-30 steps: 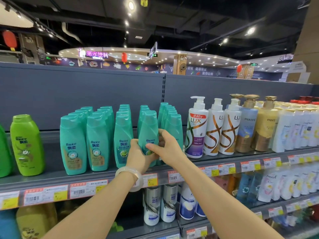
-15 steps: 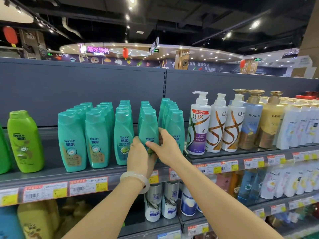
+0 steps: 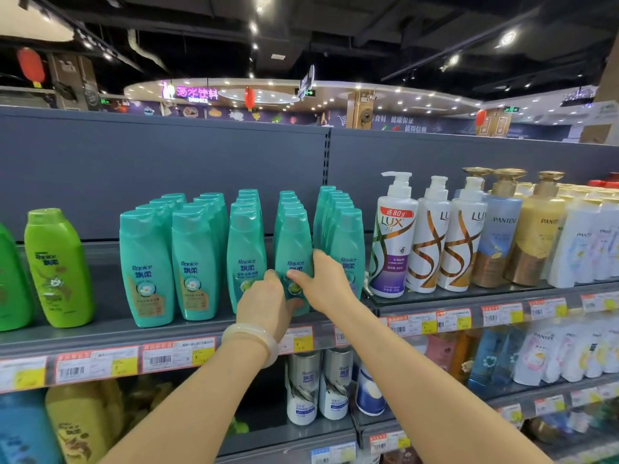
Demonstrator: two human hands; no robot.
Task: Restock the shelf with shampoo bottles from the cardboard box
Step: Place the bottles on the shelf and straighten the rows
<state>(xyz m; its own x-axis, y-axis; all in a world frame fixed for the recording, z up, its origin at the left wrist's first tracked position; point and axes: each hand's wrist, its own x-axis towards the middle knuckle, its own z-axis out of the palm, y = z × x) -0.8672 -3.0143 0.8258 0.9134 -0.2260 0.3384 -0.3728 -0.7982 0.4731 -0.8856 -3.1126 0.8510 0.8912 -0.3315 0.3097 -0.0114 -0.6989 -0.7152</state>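
held bottle: a teal rejoice shampoo bottle [image 3: 293, 262] stands upright at the front edge of the top shelf [image 3: 100, 333], heading the fourth teal row counted from the left.
my left hand: my left hand [image 3: 268, 304] wraps the lower left side of that bottle, fingers curled against its label; a pale bangle [image 3: 251, 339] sits on the wrist.
my right hand: my right hand [image 3: 323, 284] holds the bottle's right side, thumb laid across the front label, fingers going round behind it.
teal rows: five rows of the same teal bottles [image 3: 194, 262] run front to back; the held bottle has a row just beside it on each side, and my right hand partly covers the front bottle of the row to its right.
left of the teal rows: a lime green rejoice bottle [image 3: 58, 266] stands apart from them, with another green one cut off at the frame edge.
right of the teal rows: white lux pump bottles [image 3: 393, 236], then pantene pump bottles [image 3: 502, 229] in blue and gold.
below the held bottle: price tags [image 3: 177, 354] along the shelf lip, and on the next shelf down, silver rejoice bottles [image 3: 301, 386].
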